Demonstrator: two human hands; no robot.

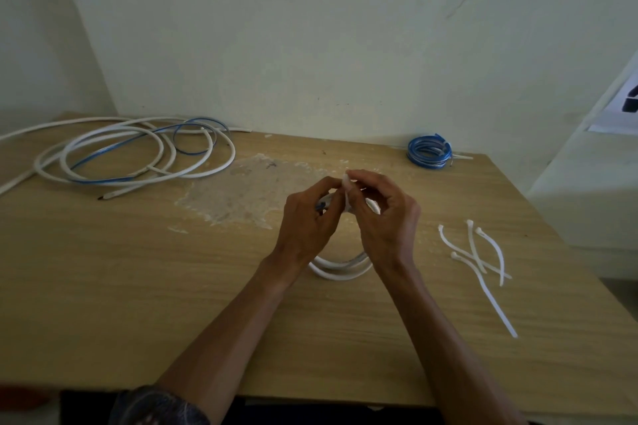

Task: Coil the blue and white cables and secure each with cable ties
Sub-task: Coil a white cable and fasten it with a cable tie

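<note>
Head view, only one I've got. A small blue coil (429, 151) sits at the far right of the bench (138, 286) and looks tied, so I'd call 1 done. The white coil (340, 267) is between both hands, lower loops showing just under my wrists; can't tell if they touch the bench. My left hand (307, 217) is curled round the coil's top. My right hand (386, 214), fingers bent, pinches a cable tie (345, 183) at the top; prob. not cinched yet. Left to do: loose white + blue cables (138, 152) sprawled far left, well apart from the hands. Spare ties (480, 252) lie near, to the right.
</note>
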